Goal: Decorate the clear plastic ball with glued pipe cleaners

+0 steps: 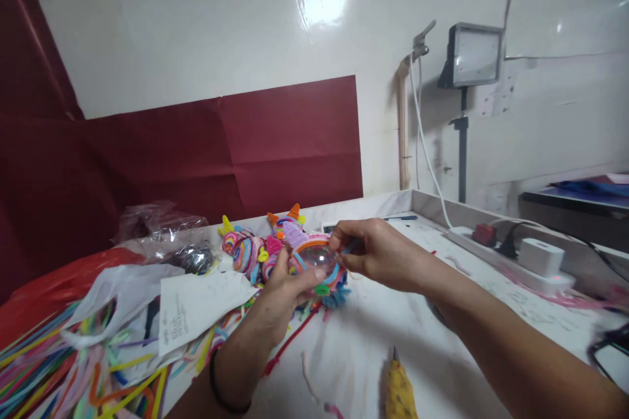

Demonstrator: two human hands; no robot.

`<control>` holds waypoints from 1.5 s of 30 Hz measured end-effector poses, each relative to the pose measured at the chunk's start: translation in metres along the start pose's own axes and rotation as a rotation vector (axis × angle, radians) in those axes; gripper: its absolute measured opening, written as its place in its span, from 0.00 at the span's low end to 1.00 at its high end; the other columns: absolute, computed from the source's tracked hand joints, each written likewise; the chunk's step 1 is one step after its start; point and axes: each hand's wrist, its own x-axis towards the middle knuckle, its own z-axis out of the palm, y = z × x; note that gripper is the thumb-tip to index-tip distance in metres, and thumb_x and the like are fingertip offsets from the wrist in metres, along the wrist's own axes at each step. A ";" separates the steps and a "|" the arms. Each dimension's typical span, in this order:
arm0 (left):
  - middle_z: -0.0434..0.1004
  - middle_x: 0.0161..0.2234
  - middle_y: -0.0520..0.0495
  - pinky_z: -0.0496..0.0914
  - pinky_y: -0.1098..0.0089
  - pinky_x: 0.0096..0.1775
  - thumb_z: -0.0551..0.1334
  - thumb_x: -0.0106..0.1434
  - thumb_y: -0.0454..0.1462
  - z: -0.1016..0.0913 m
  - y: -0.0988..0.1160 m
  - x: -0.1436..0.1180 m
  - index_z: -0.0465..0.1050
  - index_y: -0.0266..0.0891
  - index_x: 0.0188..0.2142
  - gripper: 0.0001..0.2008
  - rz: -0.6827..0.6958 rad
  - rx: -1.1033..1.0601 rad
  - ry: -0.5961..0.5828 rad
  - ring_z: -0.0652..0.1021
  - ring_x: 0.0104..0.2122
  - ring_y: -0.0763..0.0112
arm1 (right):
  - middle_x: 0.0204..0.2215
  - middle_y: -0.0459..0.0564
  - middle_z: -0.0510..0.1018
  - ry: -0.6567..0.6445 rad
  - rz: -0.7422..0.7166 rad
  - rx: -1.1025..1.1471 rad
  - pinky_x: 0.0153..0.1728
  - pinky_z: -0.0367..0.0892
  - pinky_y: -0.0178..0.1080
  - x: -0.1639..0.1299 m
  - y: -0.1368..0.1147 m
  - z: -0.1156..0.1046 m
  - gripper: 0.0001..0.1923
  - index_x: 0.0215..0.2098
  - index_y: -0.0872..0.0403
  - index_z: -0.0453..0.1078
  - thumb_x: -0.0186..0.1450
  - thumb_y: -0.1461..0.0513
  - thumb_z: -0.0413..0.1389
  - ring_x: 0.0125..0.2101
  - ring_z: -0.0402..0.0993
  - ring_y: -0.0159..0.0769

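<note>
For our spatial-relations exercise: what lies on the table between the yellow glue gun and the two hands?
In the head view, bare white table separates the glue gun from the left hand and right hand.

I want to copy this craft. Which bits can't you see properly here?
Head view only:
- Clear ball: its underside is hidden by the left hand.
- Blue pipe cleaner: mostly hidden by the right hand.
- Yellow tool: cut off by the bottom edge.
- Paper note: writing too small.

A white table (373, 340) carries the clutter. At 9 o'clock lie loose coloured pipe cleaners (59, 366) under a sheet of paper (196, 304) and plastic bags (162, 229). Finished pipe-cleaner figures (255, 249) sit at 12, a power strip (511, 255) at 3, a yellow glue gun (399, 393) at 6.
</note>
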 end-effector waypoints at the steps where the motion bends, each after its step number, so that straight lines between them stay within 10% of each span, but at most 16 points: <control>1: 0.81 0.45 0.42 0.75 0.70 0.35 0.72 0.53 0.31 0.001 0.000 0.000 0.47 0.42 0.69 0.49 0.000 0.004 -0.004 0.82 0.35 0.66 | 0.21 0.41 0.74 0.004 -0.002 0.001 0.25 0.62 0.32 0.000 0.001 0.001 0.09 0.31 0.54 0.72 0.56 0.73 0.55 0.23 0.69 0.30; 19: 0.83 0.38 0.43 0.76 0.63 0.42 0.78 0.42 0.36 0.003 -0.004 0.001 0.59 0.40 0.62 0.50 0.174 0.077 -0.013 0.83 0.36 0.59 | 0.24 0.43 0.76 0.072 -0.018 0.016 0.27 0.63 0.33 0.003 -0.003 0.007 0.11 0.32 0.54 0.73 0.56 0.74 0.56 0.24 0.71 0.30; 45: 0.78 0.50 0.39 0.75 0.59 0.47 0.80 0.40 0.40 -0.005 -0.023 0.014 0.51 0.45 0.68 0.59 0.174 0.089 0.157 0.82 0.43 0.57 | 0.22 0.40 0.76 0.056 0.020 -0.054 0.27 0.60 0.32 0.000 -0.011 0.011 0.12 0.31 0.54 0.71 0.55 0.76 0.56 0.22 0.70 0.28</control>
